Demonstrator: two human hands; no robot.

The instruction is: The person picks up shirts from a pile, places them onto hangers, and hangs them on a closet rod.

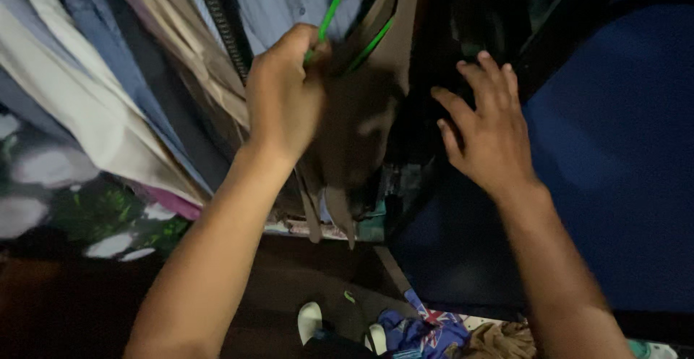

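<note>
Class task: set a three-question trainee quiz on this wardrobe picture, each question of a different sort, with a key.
1. True or false: the left hand grips a red hanger.
2. Which best describes the right hand? A) closed on a shoe B) open, fingers spread beside the brown garment C) out of view
3. Fill in: the brown garment hangs from a ____ hanger.

Key
1. False: the hanger it grips is green.
2. B
3. green

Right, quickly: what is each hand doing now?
Left hand: closed on the green hanger.
Right hand: open, fingers spread, holding nothing.
</note>
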